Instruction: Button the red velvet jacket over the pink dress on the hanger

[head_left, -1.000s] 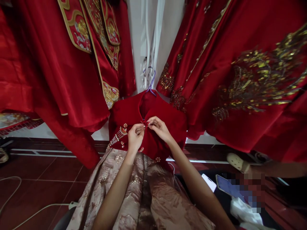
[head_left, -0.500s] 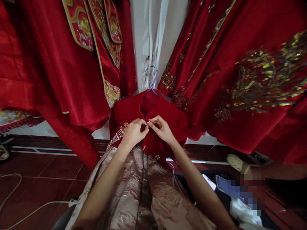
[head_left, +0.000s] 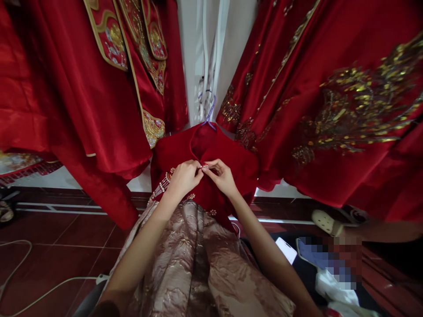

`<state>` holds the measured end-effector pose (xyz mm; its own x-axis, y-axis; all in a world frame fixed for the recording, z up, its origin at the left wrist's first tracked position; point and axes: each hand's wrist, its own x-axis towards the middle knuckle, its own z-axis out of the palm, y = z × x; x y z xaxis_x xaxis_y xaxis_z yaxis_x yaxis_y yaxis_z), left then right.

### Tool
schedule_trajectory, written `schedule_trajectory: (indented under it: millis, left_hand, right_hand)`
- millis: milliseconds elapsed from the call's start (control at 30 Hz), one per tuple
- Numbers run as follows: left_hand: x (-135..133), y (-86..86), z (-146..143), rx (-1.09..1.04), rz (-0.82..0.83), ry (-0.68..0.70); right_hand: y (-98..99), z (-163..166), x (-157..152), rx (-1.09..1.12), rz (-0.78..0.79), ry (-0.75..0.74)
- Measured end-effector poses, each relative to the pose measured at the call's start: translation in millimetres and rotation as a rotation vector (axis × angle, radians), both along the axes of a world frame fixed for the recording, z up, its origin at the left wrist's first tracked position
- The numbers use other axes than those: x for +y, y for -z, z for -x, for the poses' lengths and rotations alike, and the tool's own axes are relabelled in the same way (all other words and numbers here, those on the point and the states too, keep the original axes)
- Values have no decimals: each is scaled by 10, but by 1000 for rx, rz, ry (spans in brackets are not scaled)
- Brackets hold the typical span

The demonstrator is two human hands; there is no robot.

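Observation:
A dark red jacket (head_left: 173, 147) hangs in front of me on a purple hanger (head_left: 209, 115). My left hand (head_left: 185, 177) and my right hand (head_left: 222, 176) meet at its front opening, just below the collar. Both pinch a small beaded button (head_left: 205, 166) there; the fingertips hide most of it. Beside my left wrist, a beaded tassel ornament (head_left: 161, 185) dangles from the jacket. Two more flower-shaped bead buttons show on the lower edge. Below the jacket falls a shiny pinkish-beige brocade skirt (head_left: 178, 264).
Red embroidered gowns hang on the left (head_left: 95, 110) and right (head_left: 357, 176). A white phone (head_left: 286, 250) and another phone (head_left: 309, 253) lie at lower right, near a person's foot in a cream clog (head_left: 325, 222). A white cable (head_left: 56, 281) crosses the tiled floor.
Both hands stay at the button, with small finger movements. The jacket's lower front edge has shifted slightly up and left.

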<state>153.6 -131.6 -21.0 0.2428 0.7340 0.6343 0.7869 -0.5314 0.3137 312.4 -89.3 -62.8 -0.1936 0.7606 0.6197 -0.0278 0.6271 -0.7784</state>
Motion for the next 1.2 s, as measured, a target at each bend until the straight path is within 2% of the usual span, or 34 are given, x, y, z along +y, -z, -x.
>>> schedule_trajectory:
  millis: [233,500,600,700,867,967,1067,1200]
  left_hand:
    - [28,-48,35,125,-20,53]
    - [167,-112,98,236,31,233]
    - [218,-74,56,253,38,263]
    - [186,76,-18,144,13,207]
    - [-65,507,-21,-191,-14,119]
    - [-189,775,89,-335,-90,-52]
    - [-187,988,213,-407,-142,-241]
    - [-68,1170,284,-479,-143,-316]
  right_hand:
    - [-26,-43,42,-68,-5,-16]
    - [-44,-100,140,-209,-72,-55]
    - [-54,-51,184,-202,-68,2]
    - [-48,56,181,-144,-36,140]
    - [3,169,171,-96,-27,287]
    - [25,130,292,-87,-23,268]
    - [-6,64,505,-36,26,190]
    - [-104,3,744,28,139,77]
